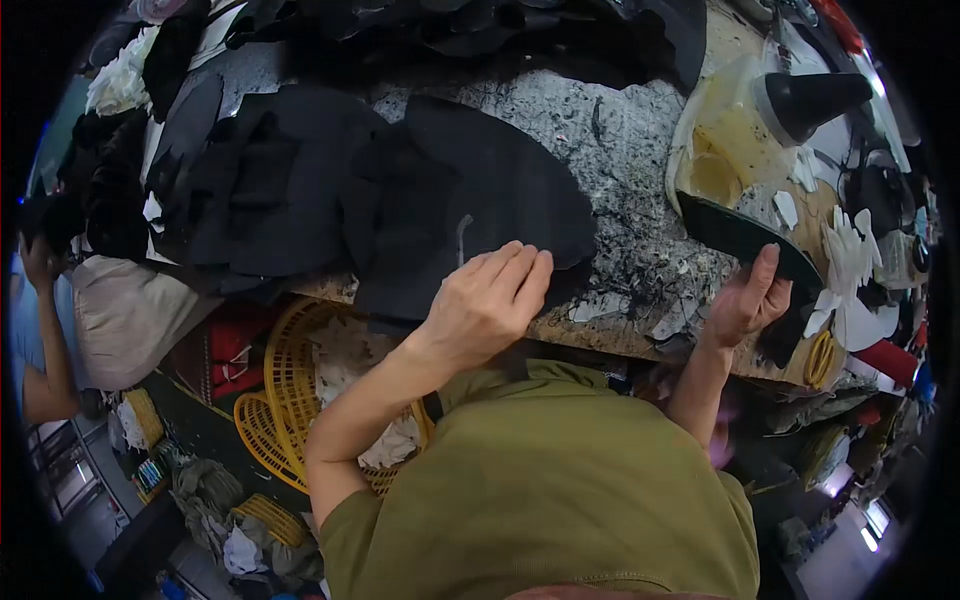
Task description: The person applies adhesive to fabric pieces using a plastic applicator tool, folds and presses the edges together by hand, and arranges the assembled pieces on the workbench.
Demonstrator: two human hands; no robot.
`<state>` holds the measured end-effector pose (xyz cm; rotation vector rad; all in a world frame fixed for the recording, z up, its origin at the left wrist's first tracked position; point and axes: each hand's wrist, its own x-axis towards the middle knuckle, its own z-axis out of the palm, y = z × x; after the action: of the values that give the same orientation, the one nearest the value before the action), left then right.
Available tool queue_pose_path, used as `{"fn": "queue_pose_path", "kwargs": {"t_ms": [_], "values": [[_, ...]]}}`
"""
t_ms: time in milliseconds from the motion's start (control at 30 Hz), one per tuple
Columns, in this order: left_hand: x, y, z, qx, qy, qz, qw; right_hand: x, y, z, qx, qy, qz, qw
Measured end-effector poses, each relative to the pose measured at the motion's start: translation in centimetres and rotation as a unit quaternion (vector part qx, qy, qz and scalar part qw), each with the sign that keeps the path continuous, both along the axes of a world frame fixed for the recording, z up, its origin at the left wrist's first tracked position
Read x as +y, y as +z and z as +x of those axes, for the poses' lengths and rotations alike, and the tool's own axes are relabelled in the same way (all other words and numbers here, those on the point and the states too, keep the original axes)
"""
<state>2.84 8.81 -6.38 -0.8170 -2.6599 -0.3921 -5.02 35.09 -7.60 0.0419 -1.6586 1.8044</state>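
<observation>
My left hand [490,300] is over the front edge of a large black fabric piece [500,170], its fingers bent and pressed together; what they hold, if anything, is hidden. A thin pale streak [463,238] shows on the black material beside the fingers. On the right, my right hand [748,302] grips the lower end of a dark curved piece [740,232] between thumb and fingers. The far end of that piece lies against a translucent container [722,140] with yellowish liquid and a black cone-shaped part [815,105].
More black pieces [290,180] overlap on the worn, glue-stained table [630,150]. White scraps [855,250] and a yellow ring [820,360] are at the right edge. Yellow baskets [285,370] stand below. A co-worker's arm [50,330] is at far left.
</observation>
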Motion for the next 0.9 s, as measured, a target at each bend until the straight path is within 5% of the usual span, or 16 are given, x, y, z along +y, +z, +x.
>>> {"fn": "queue_pose_path", "kwargs": {"t_ms": [100,233,300,367,400,467,567,633,700,900], "values": [[4.1,2.0,-0.2,0.053,-0.035,0.077,0.995,3.3,-0.8,0.0,0.010,-0.014,-0.047,0.999],[8.3,-1.0,-0.8,-0.124,-0.066,0.088,0.986,5.5,-0.1,-0.2,-0.024,0.013,-0.141,0.990],[5.9,0.1,-0.4,-0.076,-0.008,0.181,0.980,4.9,0.1,0.4,-0.060,0.019,-0.139,0.988],[1.1,2.2,-1.0,0.002,0.236,0.075,0.969,5.7,-0.9,2.5,-0.078,0.157,-0.115,0.978],[-1.4,1.9,-1.3,-0.012,0.339,-0.010,0.941,3.0,0.0,3.0,-0.102,0.132,-0.069,0.984],[-4.2,-0.2,-0.6,-0.076,0.341,-0.026,0.937,-1.3,1.3,3.8,-0.115,0.140,0.093,0.979],[-5.1,-0.8,-0.4,-0.022,0.317,0.021,0.948,-5.5,3.3,2.3,0.027,0.307,0.365,0.878],[-5.3,-0.8,-0.9,-0.076,0.342,0.166,0.922,-8.6,3.1,1.8,0.121,0.338,0.391,0.848],[-5.5,-0.6,-0.9,-0.080,0.337,0.190,0.918,-11.1,1.7,1.5,0.195,0.294,0.466,0.812],[-6.0,-0.3,-0.5,-0.108,0.334,0.296,0.889,-13.2,0.0,1.9,0.163,0.311,0.536,0.767]]}}
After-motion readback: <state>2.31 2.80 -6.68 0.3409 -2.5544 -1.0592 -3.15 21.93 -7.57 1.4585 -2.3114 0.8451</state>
